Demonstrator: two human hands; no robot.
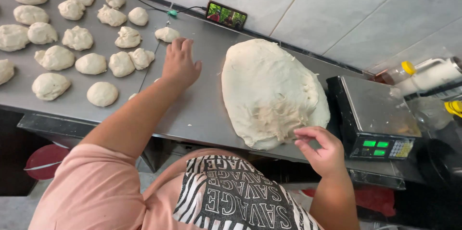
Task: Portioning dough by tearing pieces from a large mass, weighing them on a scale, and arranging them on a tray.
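We had a good share of the portioning behind us, judging by the steel table (202, 109): some twenty small dough balls (77, 37) lay in loose rows from nine to eleven o'clock, set apart from one another or just touching. What was left looked the larger part, for the big dough mass (269, 90) sat nearly whole at about one o'clock from our body, its near edge torn and ragged at the spot where pieces came away.

Our left hand (179, 64) reached toward eleven o'clock, palm down on the table with fingers spread and slack, holding nothing that we could see; the nearest ball (167, 33) lay just beyond its fingertips. Our right hand (323, 152) hovered at the mass's torn edge around three o'clock, thumb and forefinger curled toward a pinch, though we could not tell whether they gripped any dough.

The scale (373, 114) stood just beside the mass at three o'clock with its pan bare, and a phone (226, 15) leaned against the tiled wall at twelve
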